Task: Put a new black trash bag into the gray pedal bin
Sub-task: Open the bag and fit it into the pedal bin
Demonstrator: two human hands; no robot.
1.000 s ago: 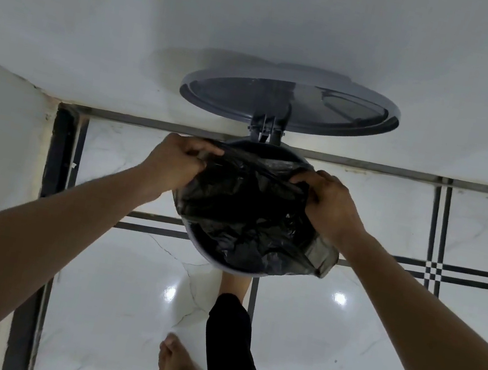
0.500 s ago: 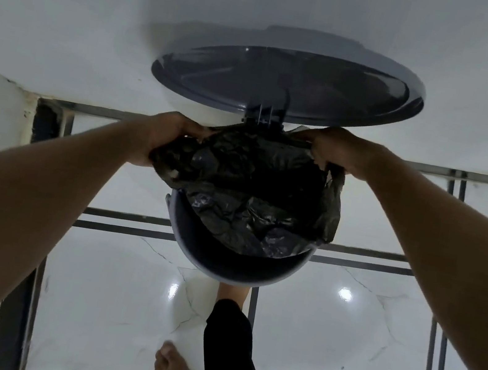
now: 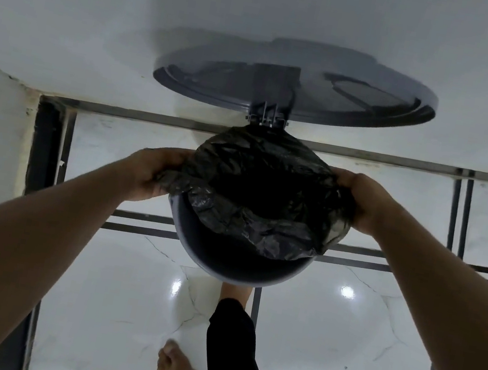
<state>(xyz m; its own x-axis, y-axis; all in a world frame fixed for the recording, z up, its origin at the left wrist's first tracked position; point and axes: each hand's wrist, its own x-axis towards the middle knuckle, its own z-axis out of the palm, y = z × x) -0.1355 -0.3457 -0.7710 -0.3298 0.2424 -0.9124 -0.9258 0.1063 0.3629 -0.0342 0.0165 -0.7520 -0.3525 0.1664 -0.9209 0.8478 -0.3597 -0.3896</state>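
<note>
Both hands, left hand and right hand, grip the black trash bag over the gray pedal bin (lid up)

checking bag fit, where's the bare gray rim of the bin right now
In the head view, the bin's bare rim shows only on the near side, just above the foot; the black trash bag covers the far side.

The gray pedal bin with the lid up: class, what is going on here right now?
A person is lining the gray pedal bin with a black trash bag. The left hand and right hand grip the bag's edge at opposite sides. The bag covers the far rim near the hinge; the near rim is bare. The lid stands open, and a foot is at the bin's base.
</note>
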